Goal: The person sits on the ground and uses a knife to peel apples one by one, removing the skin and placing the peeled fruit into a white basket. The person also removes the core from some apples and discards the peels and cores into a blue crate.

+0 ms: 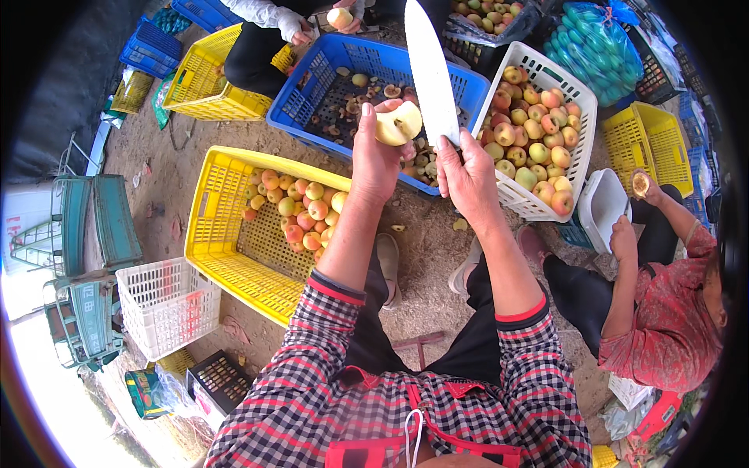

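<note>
My left hand point(377, 155) holds a cut apple point(399, 123), its pale flesh and dark core facing right. In my right hand point(466, 175) is a large knife point(432, 76), its wide blade pointing up and away, just right of the apple. Below both hands lies a blue plastic crate point(304, 126) with apple scraps and cut pieces. A white crate point(576, 88) full of whole apples stands at the right. To the left, a yellow crate point(219, 257) is partly filled with whole apples, some hidden behind my left forearm.
A co-worker point(661, 316) at the right holds a cut apple over a white bin point(603, 205). Another person's hands point(298, 29) hold an apple at the top. An open white crate point(169, 307), a yellow crate point(210, 76) and a green vehicle point(88, 316) stand leftward.
</note>
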Tool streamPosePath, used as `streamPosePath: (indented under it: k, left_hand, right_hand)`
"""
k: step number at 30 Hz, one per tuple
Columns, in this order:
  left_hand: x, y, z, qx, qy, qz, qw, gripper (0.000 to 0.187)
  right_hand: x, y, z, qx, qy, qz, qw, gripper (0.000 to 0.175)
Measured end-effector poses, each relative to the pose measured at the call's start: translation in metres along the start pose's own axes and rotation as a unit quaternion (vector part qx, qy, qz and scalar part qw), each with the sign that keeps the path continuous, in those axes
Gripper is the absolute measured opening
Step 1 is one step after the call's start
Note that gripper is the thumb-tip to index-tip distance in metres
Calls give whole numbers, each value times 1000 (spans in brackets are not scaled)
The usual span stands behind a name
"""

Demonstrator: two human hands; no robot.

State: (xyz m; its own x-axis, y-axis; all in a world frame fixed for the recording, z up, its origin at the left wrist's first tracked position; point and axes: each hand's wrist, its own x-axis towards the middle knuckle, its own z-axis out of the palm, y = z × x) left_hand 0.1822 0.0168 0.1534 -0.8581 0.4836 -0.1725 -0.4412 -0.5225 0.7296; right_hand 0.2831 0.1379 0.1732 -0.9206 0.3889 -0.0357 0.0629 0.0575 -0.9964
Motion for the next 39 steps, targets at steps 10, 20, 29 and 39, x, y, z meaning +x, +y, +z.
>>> streamPosePath:
  k: [10,20,29,39]
  left_hand:
    - [-13,-13,13,113,59,40,991,54]
    - [-10,-14,3,136,23,4,990,54]
    - [-7,-13,5,285,52,143,946,46]
    - [-11,6,9,-146,-43,-87,984,62]
  right_hand:
    - [-1,15,16,-73,39,-45,996,23]
    - [-5,8,20,-151,51,-114,981,35]
    - [0,-8,11,265,-65,182,945,34]
    - [28,7,-10,46,120,66,990,39]
